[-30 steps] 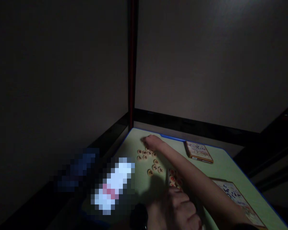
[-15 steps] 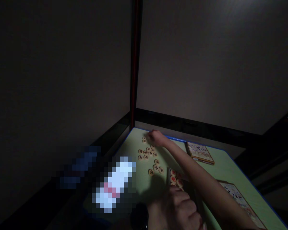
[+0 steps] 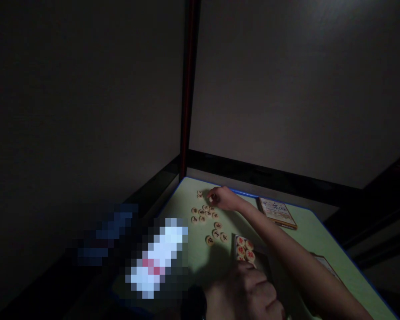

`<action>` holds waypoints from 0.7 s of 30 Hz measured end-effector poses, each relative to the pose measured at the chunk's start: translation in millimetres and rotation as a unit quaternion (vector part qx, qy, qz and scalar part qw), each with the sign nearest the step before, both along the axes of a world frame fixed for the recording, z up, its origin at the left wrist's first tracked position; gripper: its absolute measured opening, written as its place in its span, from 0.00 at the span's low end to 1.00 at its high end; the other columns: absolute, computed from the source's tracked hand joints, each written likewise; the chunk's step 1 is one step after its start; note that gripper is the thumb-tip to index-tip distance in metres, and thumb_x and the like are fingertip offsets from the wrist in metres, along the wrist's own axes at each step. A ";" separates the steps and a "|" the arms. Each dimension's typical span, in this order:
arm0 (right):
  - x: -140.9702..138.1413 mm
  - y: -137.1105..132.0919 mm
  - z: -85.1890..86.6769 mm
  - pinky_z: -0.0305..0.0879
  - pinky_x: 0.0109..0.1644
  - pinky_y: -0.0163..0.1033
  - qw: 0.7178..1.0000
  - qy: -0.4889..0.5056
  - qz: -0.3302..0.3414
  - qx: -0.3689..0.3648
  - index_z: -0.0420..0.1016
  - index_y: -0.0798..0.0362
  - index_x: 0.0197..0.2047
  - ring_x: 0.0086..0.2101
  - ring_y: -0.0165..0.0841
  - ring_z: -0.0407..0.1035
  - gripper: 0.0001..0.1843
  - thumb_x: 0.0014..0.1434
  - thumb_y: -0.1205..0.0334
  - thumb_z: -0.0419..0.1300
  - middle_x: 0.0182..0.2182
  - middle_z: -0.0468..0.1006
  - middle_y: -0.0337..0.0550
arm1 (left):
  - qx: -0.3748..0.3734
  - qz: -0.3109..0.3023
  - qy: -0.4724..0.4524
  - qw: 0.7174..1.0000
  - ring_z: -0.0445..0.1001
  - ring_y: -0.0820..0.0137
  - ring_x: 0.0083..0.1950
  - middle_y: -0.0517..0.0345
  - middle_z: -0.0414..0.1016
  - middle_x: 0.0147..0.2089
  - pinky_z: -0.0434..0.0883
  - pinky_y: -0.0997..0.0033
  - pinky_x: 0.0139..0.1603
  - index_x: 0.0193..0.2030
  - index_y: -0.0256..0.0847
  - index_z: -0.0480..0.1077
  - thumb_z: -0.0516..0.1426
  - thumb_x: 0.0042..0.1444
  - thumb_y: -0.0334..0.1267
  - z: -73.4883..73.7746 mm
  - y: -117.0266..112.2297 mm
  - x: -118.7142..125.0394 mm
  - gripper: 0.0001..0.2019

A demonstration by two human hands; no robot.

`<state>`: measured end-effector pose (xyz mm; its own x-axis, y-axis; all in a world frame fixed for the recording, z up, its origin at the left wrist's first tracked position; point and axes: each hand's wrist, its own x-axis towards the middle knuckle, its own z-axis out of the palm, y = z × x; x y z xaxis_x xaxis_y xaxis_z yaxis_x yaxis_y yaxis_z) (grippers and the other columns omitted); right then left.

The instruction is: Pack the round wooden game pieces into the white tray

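Observation:
My right hand [image 3: 222,198] reaches over the far part of the green table, thumb and fingers pinched on a small pale round xiangqi piece [image 3: 211,199]. Just below it lies a loose cluster of wooden xiangqi pieces [image 3: 202,212] with dark characters. Two more pieces [image 3: 199,194] sit to its left, and several others [image 3: 216,233] lie closer to me. A box [image 3: 234,249] holds pieces with red characters [image 3: 241,250] in rows. My left hand [image 3: 253,291], a dark band on its wrist, is curled over the box's near part; its fingertips are hidden.
A flat printed box [image 3: 277,212] lies at the table's far right. Another printed board or lid [image 3: 325,264] is partly behind my right forearm. A bright blurred-out rectangle [image 3: 158,255] stands at the left edge. Walls close in behind the table [image 3: 193,184].
My right hand has come slightly towards me and right, and the pinched piece now shows at its fingertips. More red pieces in the box are visible. My left hand has barely moved.

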<state>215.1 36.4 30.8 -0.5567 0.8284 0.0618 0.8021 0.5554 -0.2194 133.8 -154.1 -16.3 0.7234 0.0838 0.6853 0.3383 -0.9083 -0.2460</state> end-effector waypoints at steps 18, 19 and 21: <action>8.8 -19.0 -10.2 0.61 0.38 0.31 0.999 -0.021 0.034 -0.014 0.81 0.53 0.41 0.33 0.31 0.73 0.18 0.47 0.76 0.60 0.34 0.82 0.40 | -0.046 -0.029 -0.120 0.991 0.59 0.73 0.21 0.61 0.59 0.17 0.64 0.68 0.22 0.17 0.41 0.67 0.56 0.56 0.41 1.5 3.3 -0.3 0.17; 7.0 -19.1 -11.9 0.61 0.38 0.32 0.999 -0.026 0.034 -0.010 0.81 0.53 0.40 0.33 0.32 0.73 0.18 0.47 0.75 0.60 0.33 0.82 0.41 | -0.045 -0.030 -0.134 0.989 0.58 0.73 0.21 0.61 0.59 0.17 0.64 0.68 0.22 0.16 0.41 0.66 0.56 0.55 0.41 -0.2 4.4 0.8 0.17; 3.6 -18.7 -13.3 0.60 0.38 0.33 0.999 -0.038 0.031 -0.002 0.81 0.53 0.40 0.34 0.33 0.73 0.16 0.48 0.74 0.59 0.33 0.82 0.42 | -0.027 -0.050 -0.156 0.986 0.56 0.74 0.19 0.61 0.57 0.16 0.63 0.69 0.21 0.15 0.41 0.64 0.55 0.54 0.40 -3.4 6.0 2.7 0.17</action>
<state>218.8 17.7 17.5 -0.6106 0.7918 0.0144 0.7800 0.6044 -0.1622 136.5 -148.1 -19.6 0.4848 0.0651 0.8722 0.2989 -0.9495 -0.0953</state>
